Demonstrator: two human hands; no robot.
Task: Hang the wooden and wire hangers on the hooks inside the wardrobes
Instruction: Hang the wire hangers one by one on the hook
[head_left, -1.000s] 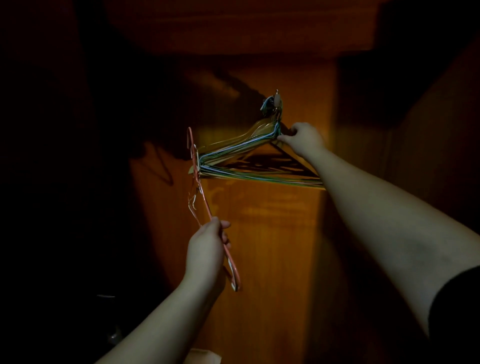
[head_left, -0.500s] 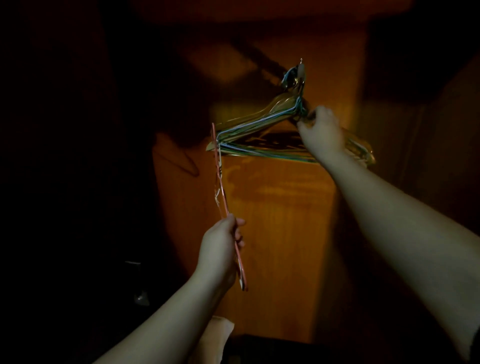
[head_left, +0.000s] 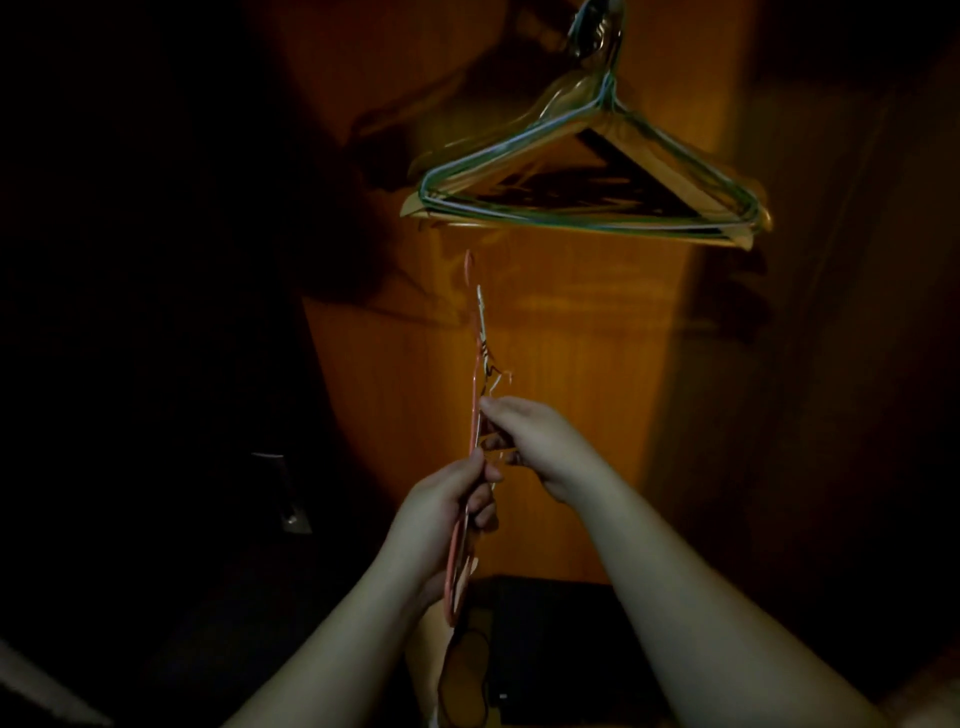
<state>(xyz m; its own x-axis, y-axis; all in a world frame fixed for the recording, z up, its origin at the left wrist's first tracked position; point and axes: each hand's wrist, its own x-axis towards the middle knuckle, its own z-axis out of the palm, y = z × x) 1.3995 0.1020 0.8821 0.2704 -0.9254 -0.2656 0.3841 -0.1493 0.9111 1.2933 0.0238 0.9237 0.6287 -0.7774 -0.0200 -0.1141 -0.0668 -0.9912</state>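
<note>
A bundle of hangers (head_left: 582, 176), wooden and wire together, hung from a hook (head_left: 597, 31) at upper right of the frame, against the lit wooden back panel (head_left: 545, 338); their number could not be counted. Below, centre frame, the left hand (head_left: 447, 504) and right hand (head_left: 530, 441) both gripped one pink wire hanger (head_left: 474, 395), held edge-on. The surroundings were dark.

Two bare forearms enter from the lower edge of the head view, each ending in an ungloved hand: the left hand (head_left: 451, 512) and the right hand (head_left: 537, 447). No sleeve, cuff, watch, ring or bracelet shows on either arm within the frame. Dim lighting hides finer detail such as the fingernails.
</note>
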